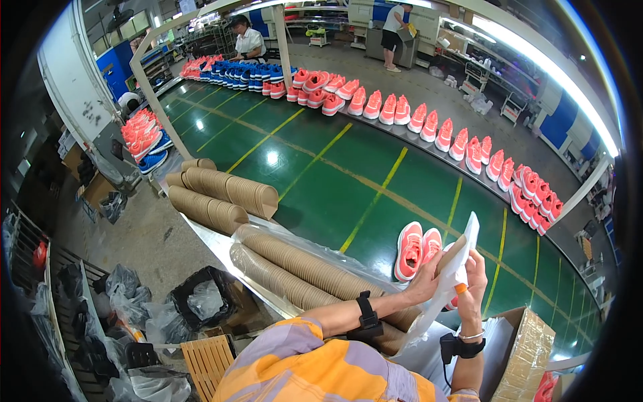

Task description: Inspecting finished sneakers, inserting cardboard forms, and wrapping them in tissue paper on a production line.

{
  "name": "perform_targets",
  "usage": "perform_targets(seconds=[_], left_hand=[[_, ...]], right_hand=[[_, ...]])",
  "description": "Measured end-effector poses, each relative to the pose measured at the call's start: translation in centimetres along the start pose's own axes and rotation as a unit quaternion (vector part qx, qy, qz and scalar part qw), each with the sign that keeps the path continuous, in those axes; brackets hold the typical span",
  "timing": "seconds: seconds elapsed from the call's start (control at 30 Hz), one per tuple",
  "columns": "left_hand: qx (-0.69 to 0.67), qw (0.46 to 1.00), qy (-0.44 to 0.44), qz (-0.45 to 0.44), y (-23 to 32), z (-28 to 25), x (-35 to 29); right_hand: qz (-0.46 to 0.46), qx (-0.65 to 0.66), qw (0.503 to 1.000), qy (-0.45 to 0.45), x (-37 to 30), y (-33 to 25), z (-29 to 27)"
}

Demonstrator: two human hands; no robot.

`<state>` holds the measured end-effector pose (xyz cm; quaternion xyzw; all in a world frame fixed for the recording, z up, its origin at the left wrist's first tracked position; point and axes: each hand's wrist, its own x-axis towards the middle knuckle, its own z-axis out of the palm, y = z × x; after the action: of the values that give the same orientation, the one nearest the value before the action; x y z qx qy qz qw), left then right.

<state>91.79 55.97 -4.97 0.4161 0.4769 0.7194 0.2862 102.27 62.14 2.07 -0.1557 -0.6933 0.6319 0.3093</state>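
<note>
Left hand (423,280) closed on a brown curved piece (451,254), which is partly hidden against a white sheet (451,278). Right hand (473,287) gripping that sheet from its 3 o'clock side, fingers bent, an orange wrap on one finger. Both items held up between the hands, over the near edge of the green table (315,177); sheet tilted, upper end toward 1 o'clock, tail hanging toward 7. Black straps on both wrists, pale bracelet on the right one.

Clock centred on the sheet, 12 = top of view:
- 11 o'clock, just beside left hand: pair of coral shoes (410,251), white soles, standing on the green surface. Another coral bit shows just below the sheet, too covered to identify.
- 9 to 10: long nested stacks of brown curved inserts (295,264) along the near edge, some under clear plastic.
- 5: stack of white sheets (494,355) in a cardboard box (536,348); box wall at 4.
- 10 to 2, far edge: long row of coral shoes (388,108), blue shoes (254,77) among them near 11. More coral and blue ones piled at 10.
- 9, floor: bin lined with black plastic (231,295). 8: slatted wooden seat (206,365).
- 11 and 12, beyond the row: two other people, well apart from these hands.
</note>
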Motion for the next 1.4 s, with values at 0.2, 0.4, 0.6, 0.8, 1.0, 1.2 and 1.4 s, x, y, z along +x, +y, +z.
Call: perform_targets(seconds=[0.2,0.4,0.6,0.8,1.0,1.2,1.4], left_hand=[[-0.217,0.974,0.017,-0.056,-0.1,0.3,-0.1],[0.080,0.996,0.038,0.013,2.2,-0.4,-0.5],[0.074,0.997,0.018,0.029,1.5,0.5,-0.5],[0.082,0.980,-0.071,0.165,0.4,0.9,-1.3],[-0.057,0.950,-0.306,0.000,2.0,0.1,-1.9],[-0.104,0.959,-0.255,-0.066,0.3,-0.1,0.1],[-0.208,0.922,-0.236,-0.224,-1.2,1.1,-1.1]], right_hand=[[-0.216,-0.396,0.880,0.150,-0.5,2.3,2.0],[-0.095,-0.282,0.927,0.230,0.1,1.9,-0.8],[-0.054,0.145,0.986,0.055,0.0,1.8,-1.2],[-0.148,-0.262,0.950,0.089,-1.3,3.1,-0.4],[-0.130,-0.241,0.960,0.047,-1.4,0.2,-1.7],[-0.194,-0.359,0.900,0.153,1.7,1.6,-2.5],[-0.149,-0.301,0.933,0.127,0.3,1.0,-3.8]])
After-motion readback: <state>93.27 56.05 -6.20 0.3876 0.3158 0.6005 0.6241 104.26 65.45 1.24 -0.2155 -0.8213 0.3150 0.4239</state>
